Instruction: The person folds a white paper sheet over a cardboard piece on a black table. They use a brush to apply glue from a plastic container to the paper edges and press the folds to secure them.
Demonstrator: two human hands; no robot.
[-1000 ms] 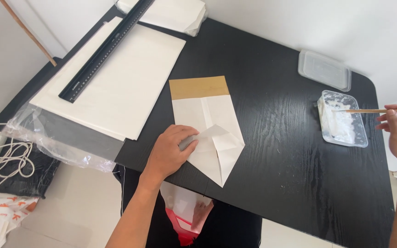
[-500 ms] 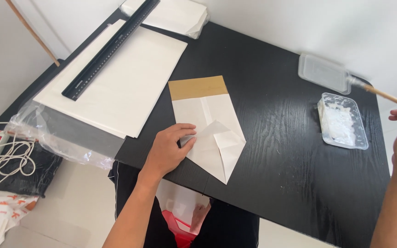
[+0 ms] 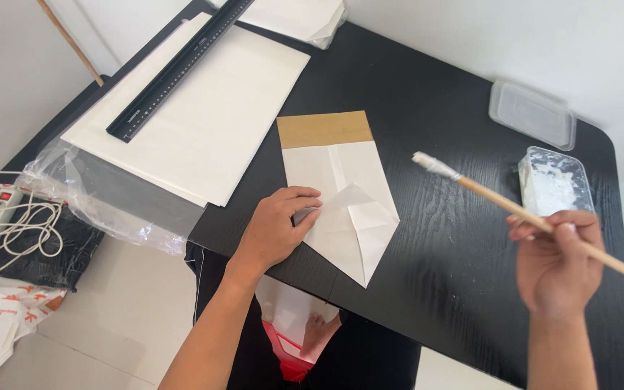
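Note:
A folded white paper bag (image 3: 344,198) with a brown top band lies on the black table (image 3: 435,289). My left hand (image 3: 277,230) presses flat on its lower left fold, fingers apart. My right hand (image 3: 559,260) holds a thin wooden brush (image 3: 514,209) whose white paste-covered tip hangs in the air to the right of the bag, not touching it. A clear tub of white paste (image 3: 554,182) sits behind my right hand.
A stack of white paper sheets (image 3: 204,115) with a long black ruler (image 3: 178,68) lies at the left. A clear lid (image 3: 534,113) rests at the back right. A clear plastic bag (image 3: 102,195) hangs over the left edge, and a power strip with white cable (image 3: 9,217) lies below.
My right hand has swung the brush from over the paste tub toward the bag, tip now leftward and paste-laden. My left hand stays on the bag.

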